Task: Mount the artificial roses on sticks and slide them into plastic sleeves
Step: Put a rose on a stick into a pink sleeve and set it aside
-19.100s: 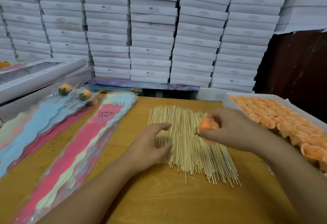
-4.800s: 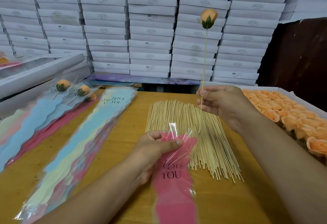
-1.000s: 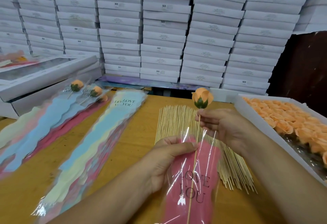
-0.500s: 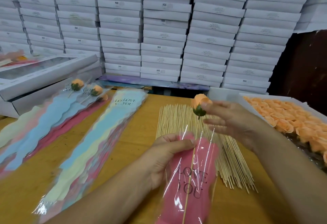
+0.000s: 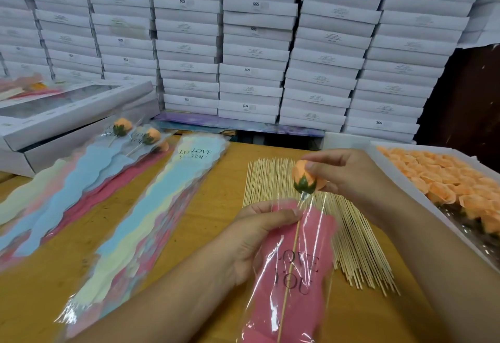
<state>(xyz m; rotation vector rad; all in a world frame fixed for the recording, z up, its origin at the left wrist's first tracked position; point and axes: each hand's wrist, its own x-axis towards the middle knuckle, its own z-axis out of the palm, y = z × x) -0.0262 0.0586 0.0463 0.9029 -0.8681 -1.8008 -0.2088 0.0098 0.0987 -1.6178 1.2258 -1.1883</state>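
An orange rose [image 5: 303, 176] with a green base sits on a thin stick [image 5: 290, 261] that runs down inside a pink plastic sleeve [image 5: 295, 283] printed LOVE YOU. My right hand [image 5: 349, 177] pinches the rose head from above, just over the sleeve's mouth. My left hand [image 5: 257, 237] grips the sleeve near its top, thumb across the front. A bundle of bare sticks [image 5: 349, 237] lies on the wooden table [image 5: 213, 202] behind the sleeve.
A white tray [image 5: 400, 183] of several orange roses stands at the right. A stack of empty sleeves [image 5: 151, 215] lies left of centre. Finished sleeved roses [image 5: 81, 174] lie further left by flat white boxes [image 5: 67, 118]. Stacked white boxes [image 5: 254, 44] fill the back.
The rose and stick have slid further down into the pink sleeve. My right hand has shifted from the stick to the rose head. My left hand keeps holding the sleeve.
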